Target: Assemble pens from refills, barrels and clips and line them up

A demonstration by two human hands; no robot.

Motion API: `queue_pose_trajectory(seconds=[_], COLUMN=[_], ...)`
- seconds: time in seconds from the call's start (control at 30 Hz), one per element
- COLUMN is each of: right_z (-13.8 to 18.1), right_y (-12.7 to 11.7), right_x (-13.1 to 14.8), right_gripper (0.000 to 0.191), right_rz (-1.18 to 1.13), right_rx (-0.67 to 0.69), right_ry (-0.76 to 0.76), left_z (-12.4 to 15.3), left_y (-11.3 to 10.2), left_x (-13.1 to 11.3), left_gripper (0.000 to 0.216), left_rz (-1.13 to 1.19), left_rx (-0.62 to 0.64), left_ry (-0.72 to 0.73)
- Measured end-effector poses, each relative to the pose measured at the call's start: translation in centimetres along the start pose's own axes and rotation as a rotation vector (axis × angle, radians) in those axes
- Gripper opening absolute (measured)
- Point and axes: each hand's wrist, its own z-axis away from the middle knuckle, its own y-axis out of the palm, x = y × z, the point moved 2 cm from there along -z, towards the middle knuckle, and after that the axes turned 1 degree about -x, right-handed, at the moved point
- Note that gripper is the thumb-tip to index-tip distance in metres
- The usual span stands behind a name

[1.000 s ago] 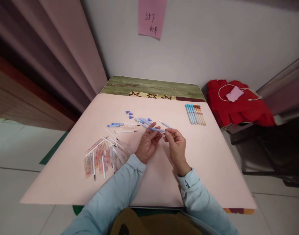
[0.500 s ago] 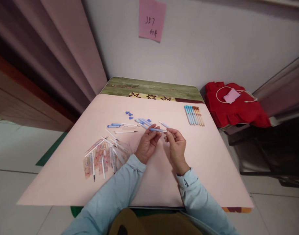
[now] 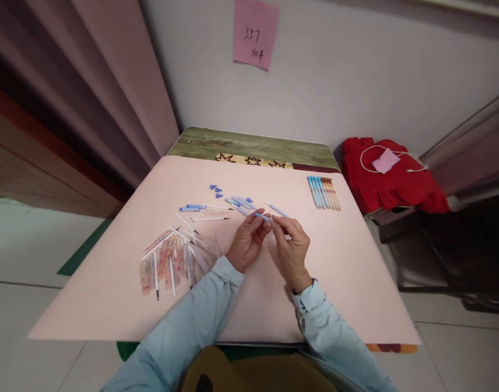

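Note:
My left hand [image 3: 247, 242] is closed around a short blue pen barrel [image 3: 262, 216], held slantwise above the table. My right hand [image 3: 292, 245] pinches the barrel's right end, where a thin white refill showed a moment ago; the fingertips now cover most of it. Just beyond my hands lie several pale blue pen barrels [image 3: 243, 202], and a single pale blue tube with a white tip [image 3: 277, 209]. Small dark blue pen clips [image 3: 219, 190] are scattered farther back. To the left are blue barrel pieces [image 3: 192, 208] and a white refill with a dark tip [image 3: 210, 219].
On the left lies a pile of pinkish clear pen barrels [image 3: 167, 261] mixed with white refills. A neat row of blue and brown pens [image 3: 323, 193] is at the far right of the pink-covered table [image 3: 347, 283]. Red cloth [image 3: 396, 188] with a white cable sits beyond the right edge.
My right hand has moved slightly left, closing up to the barrel in my left hand. The white refill between them shows much less. The left hand has barely moved.

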Motion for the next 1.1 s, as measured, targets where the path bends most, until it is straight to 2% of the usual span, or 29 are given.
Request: queue_pose_trajectory(seconds=[0.33, 0.6, 0.9, 1.1], right_z=[0.3, 0.9, 1.2, 1.3], right_y=[-0.2, -0.2, -0.1, -0.1], right_x=[0.1, 0.4, 0.0, -0.2], right_gripper=[0.013, 0.012, 0.016, 0.017], right_rz=[0.052, 0.117, 0.261, 0.240], right_rx=[-0.021, -0.016, -0.010, -0.008], right_ry=[-0.067, -0.179, -0.325, -0.298], left_z=[0.0, 0.1, 0.2, 0.1], left_y=[-0.2, -0.4, -0.4, -0.4], left_x=[0.1, 0.3, 0.4, 0.4], left_gripper=[0.013, 0.019, 0.022, 0.017], left_rz=[0.000, -0.007, 0.015, 0.041], left_rx=[0.006, 0.074, 0.060, 0.031], left_ry=[-0.010, -0.012, -0.009, -0.012])
